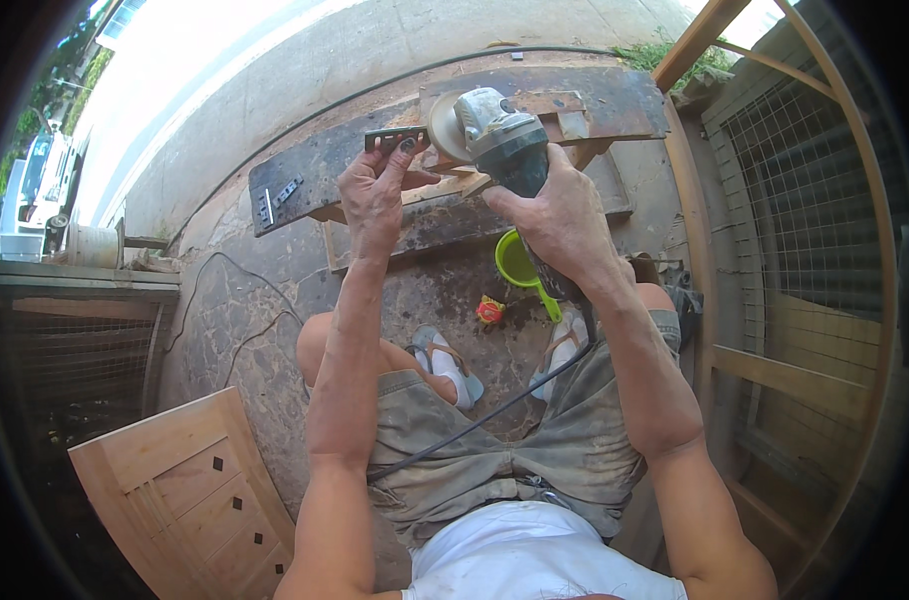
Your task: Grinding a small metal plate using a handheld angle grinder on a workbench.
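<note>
My right hand grips a grey and dark green angle grinder, its round disc facing left. My left hand pinches a flat dark metal strip with holes, holding its right end against the disc. Both hands are raised above a low dark bench top with wooden pieces under them. The grinder's black cord runs down across my lap.
Two small metal plates lie on the bench's left part. A green scoop and a small red object sit on the stone floor by my sandalled feet. A wooden door panel lies lower left; a wire-mesh frame stands right.
</note>
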Available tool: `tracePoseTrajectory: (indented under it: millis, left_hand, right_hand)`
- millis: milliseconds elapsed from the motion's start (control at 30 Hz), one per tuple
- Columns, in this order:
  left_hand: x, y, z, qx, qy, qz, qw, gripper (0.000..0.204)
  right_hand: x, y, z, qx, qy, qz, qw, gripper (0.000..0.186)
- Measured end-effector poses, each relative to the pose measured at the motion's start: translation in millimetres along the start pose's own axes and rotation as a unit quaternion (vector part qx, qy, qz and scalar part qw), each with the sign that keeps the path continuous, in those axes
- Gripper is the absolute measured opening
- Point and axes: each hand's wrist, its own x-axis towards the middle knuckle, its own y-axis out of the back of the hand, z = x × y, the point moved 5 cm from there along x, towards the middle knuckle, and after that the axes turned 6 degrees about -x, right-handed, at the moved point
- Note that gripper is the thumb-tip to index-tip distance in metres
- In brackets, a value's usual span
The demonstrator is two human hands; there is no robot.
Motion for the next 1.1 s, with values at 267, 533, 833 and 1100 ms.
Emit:
tracePoseTrajectory:
  millis: [267, 533, 833, 1100]
  left_hand:
    - [-2, -8, -4, 0.014, -0.004, -0.019, 1.000, 0.032]
    - [-2, -13, -5, 0.026, -0.010, -0.029, 0.999, 0.031]
    - [-2, -18, -8, 0.025, -0.015, -0.056, 0.998, 0.032]
    - [-1, -21, -14, 0.020, -0.012, -0.058, 0.998, 0.027]
  right_hand:
    - [0, -1, -2, -0.013, 0.007, 0.003, 1.000, 0.073]
    - [-1, -3, -3, -0.012, 0.010, 0.001, 1.000, 0.072]
    - [-3, -3, -3, -0.002, 0.014, -0.003, 1.000, 0.071]
    - [-4, -4, -6, 0.010, 0.021, -0.007, 1.000, 0.070]
